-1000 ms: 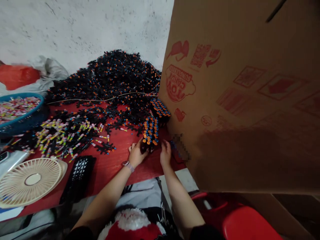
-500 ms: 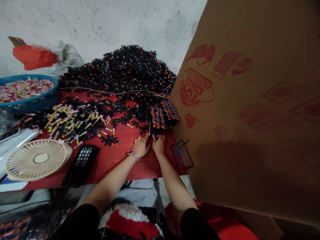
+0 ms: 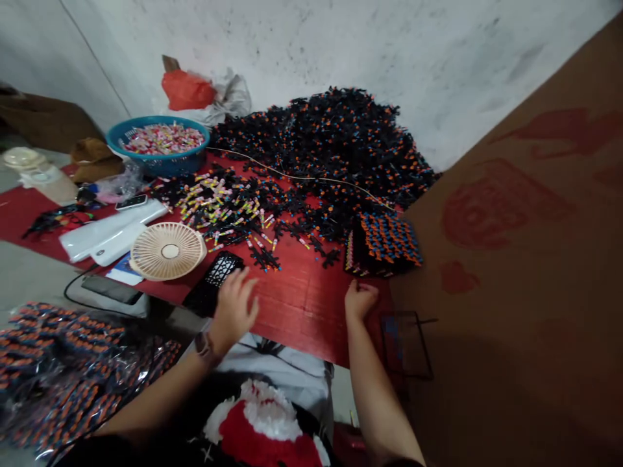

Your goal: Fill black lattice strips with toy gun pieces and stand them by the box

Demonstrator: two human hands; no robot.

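Note:
My left hand (image 3: pixel 236 308), with a watch on its wrist, is raised over the front edge of the red table (image 3: pixel 311 311), fingers apart and holding nothing. It is beside a black slotted basket (image 3: pixel 224 269). My right hand (image 3: pixel 361 299) is at the table's right part, its fingers curled in, just in front of a stacked block of black pieces with orange and blue tips (image 3: pixel 392 240). Whether it holds anything small cannot be made out. Loose black pieces with pink and yellow wrapped sticks (image 3: pixel 219 201) lie mid-table.
A large black heap (image 3: pixel 331 136) stands against the wall. To the left are a blue basin (image 3: pixel 160 162) of wrapped candies, a cream fan (image 3: pixel 170 253) and white bags (image 3: pixel 111 233). A big carton (image 3: pixel 511 311) borders the right; bagged pieces (image 3: pixel 87 383) lie lower left.
The view has turned left. My left hand has moved away from my right hand, leftward and up off the table, with its fingers spread. My right hand has drawn back slightly from the stacked block.

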